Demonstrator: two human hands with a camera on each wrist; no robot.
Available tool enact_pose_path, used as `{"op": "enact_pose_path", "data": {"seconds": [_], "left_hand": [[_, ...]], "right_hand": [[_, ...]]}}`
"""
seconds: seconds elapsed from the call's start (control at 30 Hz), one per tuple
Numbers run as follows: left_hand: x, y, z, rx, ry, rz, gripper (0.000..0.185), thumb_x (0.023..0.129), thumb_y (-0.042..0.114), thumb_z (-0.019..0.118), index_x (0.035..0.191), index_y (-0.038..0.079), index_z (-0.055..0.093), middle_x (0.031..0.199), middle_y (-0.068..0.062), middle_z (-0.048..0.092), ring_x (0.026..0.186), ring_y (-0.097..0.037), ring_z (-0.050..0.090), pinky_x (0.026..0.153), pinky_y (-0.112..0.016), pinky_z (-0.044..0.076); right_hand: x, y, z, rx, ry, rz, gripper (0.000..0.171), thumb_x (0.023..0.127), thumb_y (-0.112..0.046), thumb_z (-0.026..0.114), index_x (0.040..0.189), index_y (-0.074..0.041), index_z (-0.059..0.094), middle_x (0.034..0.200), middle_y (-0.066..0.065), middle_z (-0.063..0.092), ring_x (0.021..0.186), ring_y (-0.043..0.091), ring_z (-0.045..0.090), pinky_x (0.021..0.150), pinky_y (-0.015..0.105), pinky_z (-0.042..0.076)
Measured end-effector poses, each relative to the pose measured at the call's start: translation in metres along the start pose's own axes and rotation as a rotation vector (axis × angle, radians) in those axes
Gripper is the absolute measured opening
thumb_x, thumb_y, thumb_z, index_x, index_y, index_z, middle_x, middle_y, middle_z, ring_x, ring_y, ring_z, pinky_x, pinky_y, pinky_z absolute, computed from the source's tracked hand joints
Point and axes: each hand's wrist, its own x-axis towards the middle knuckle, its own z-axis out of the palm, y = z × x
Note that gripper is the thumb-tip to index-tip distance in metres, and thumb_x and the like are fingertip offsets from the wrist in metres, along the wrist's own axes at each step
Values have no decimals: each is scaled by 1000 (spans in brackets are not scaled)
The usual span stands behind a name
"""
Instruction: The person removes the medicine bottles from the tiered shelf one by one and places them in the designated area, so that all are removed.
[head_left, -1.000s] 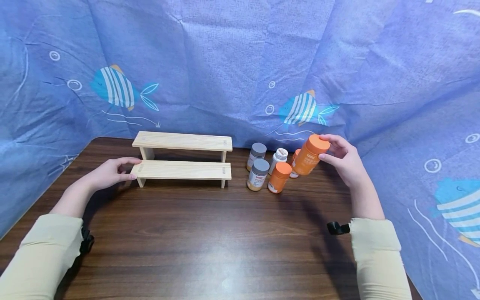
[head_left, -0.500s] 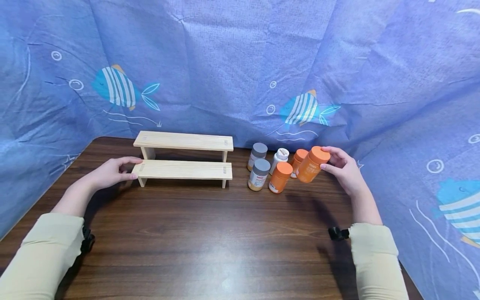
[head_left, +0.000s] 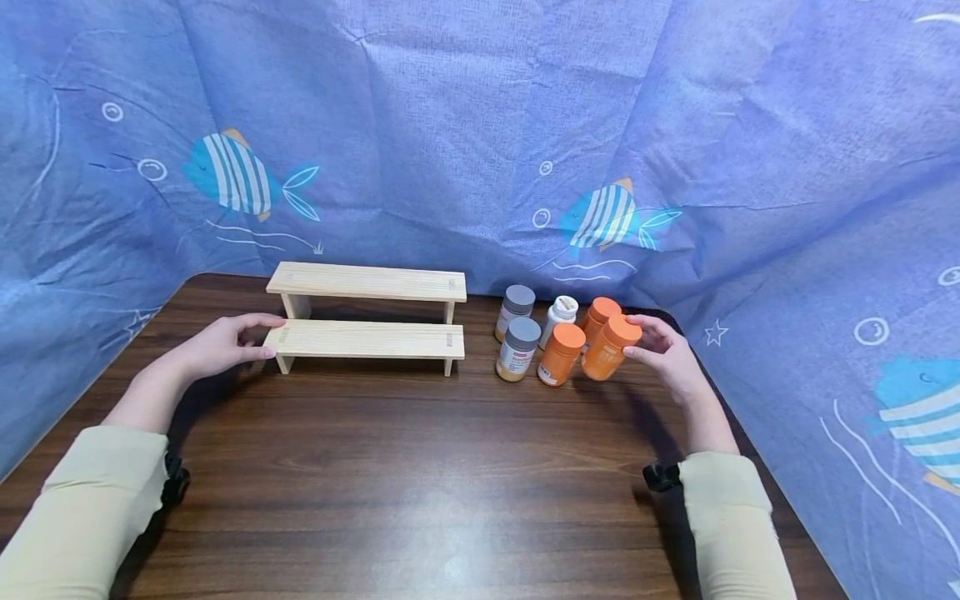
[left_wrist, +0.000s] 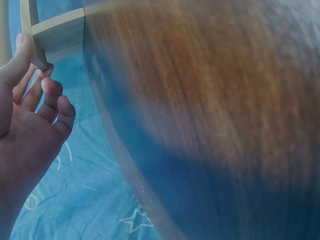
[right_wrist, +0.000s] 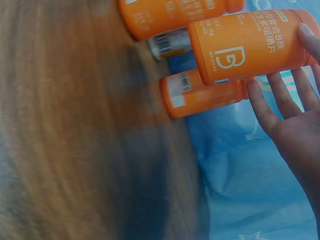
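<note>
My left hand (head_left: 221, 348) pinches the left end of the lower board of a pale two-tier wooden shelf (head_left: 367, 339). In the left wrist view, the thumb lies on one face of the board (left_wrist: 29, 30) and fingers touch the other. At the right, my right hand (head_left: 667, 354) grips an orange supplement bottle (head_left: 609, 354) by its cap end. It is close beside two other orange bottles (head_left: 558, 358); whether its base touches the table I cannot tell. The right wrist view shows the held bottle's label (right_wrist: 245, 45) with white print, thumb on one side, fingers on the other.
Left of the orange bottles stand two grey-capped bottles (head_left: 514, 358) and a white bottle (head_left: 558, 317). All rest on a dark wood table (head_left: 420, 483). A blue fish-print cloth (head_left: 450, 150) hangs behind and along both sides.
My right hand has brought the orange bottle down and slightly left, to beside the other orange bottles. The left hand stays on the shelf's end.
</note>
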Motion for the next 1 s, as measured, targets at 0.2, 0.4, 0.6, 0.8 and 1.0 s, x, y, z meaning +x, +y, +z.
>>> {"op": "enact_pose_path", "data": {"seconds": [0.2,0.4,0.6,0.8,1.0], "left_hand": [[-1,1,-1,-1,-5,-7,60,88,34,66,138,7,46,81,-10,53,62,-17,43,53,-30,40],[0,0,0,-3,-5,-7,59,88,33,67,137,7,47,78,-9,53,61,-17,43,53,-30,40],[0,0,0,-4,-3,-1,59,88,33,67,137,7,47,74,-7,51,60,-18,43,53,-30,40],[0,-1,0,-1,4,11,59,88,32,67,136,6,48,78,-8,54,60,-17,43,52,-30,40],[-1,1,0,7,-2,7,59,88,32,67,137,7,47,71,-7,50,59,-17,42,52,-30,39]], "right_hand": [[-1,17,3,-65,3,43,47,85,2,66,130,-8,53,116,-12,62,109,4,56,84,17,46],[-5,30,4,-52,39,104,48,84,-6,70,129,-11,53,118,-10,60,110,5,54,84,17,46],[-7,39,6,28,37,133,49,84,-5,70,129,-13,54,115,-3,62,103,10,57,79,21,49],[-7,39,7,57,30,168,50,85,-4,68,131,-12,51,114,-4,60,101,10,57,80,24,49],[-7,36,8,54,21,202,51,86,-5,68,133,-12,49,115,-3,59,101,10,56,81,27,50]]}}
